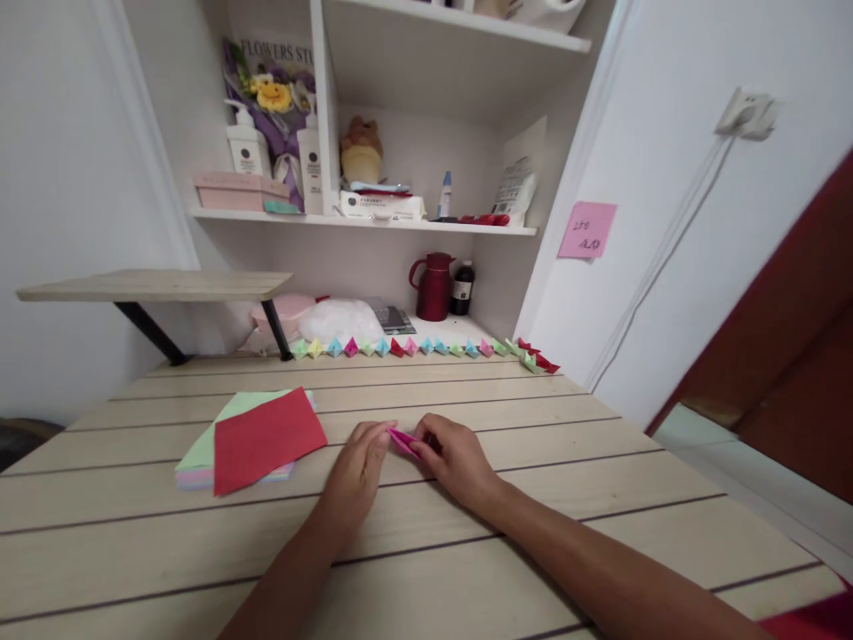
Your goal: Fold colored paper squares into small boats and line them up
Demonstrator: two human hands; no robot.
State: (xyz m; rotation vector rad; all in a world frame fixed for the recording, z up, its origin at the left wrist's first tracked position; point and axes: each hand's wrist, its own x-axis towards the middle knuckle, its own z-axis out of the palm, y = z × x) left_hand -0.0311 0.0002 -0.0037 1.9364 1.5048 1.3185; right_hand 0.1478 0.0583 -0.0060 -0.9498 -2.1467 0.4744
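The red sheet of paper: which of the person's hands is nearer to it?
The left. The left hand is beside the red sheet, on its right, not touching it; the right hand is farther right, past the pink paper.

Both hands in mid-scene, fingertips facing, narrow gap between! Left hand (pixel 360 458): fingers bunched, thumb (pixel 377 452) close alongside, tips pointing far and right, pinch tight. Right hand (pixel 459 458): fingers curled over, knuckles high on far side, thumb (pixel 426 455) stretched left in pinch grip. Left forearm (pixel 293 564), bare, slants in from near left; right forearm (pixel 579 547), bare too, more showing, angles in from near right.
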